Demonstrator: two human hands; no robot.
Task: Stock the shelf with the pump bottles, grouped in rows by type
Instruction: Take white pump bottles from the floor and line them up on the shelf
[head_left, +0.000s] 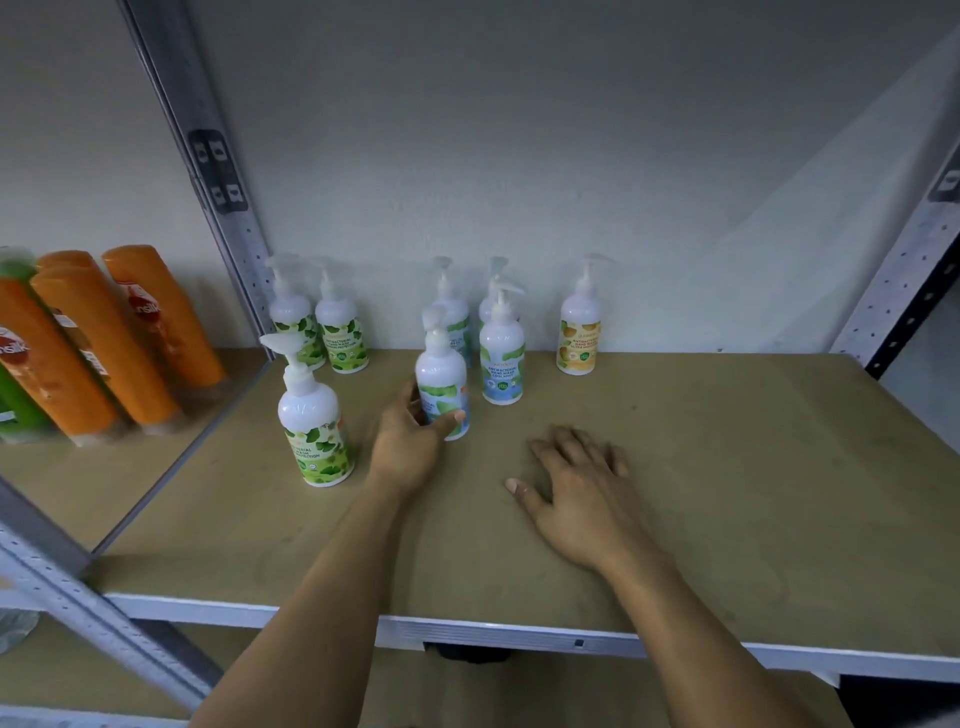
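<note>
Left hand (410, 436) curls its fingers and thumb round the lower body of a blue-label bottle (441, 384), which stands upright on the shelf (727, 493) a little left of the middle. Right hand (576, 478) lies flat on the board with its fingers spread and holds nothing.

From the head view, eight pump bottles are on the shelf, all upright. A green-label pair (340, 332) stands side by side at the back left, and a third green bottle (311, 421) stands well forward of them. A second blue bottle (501, 358) is just right of the held one, with two more partly hidden behind. A single yellow-label bottle (579, 327) stands at the back right. Orange bottles (130, 338) fill the neighbouring bay on the left.

Stocking looks partly done. The three types are already clustered in their own zones, but the green and blue rows look loose and need lining up. Whether more bottles are to come cannot be told.
</note>
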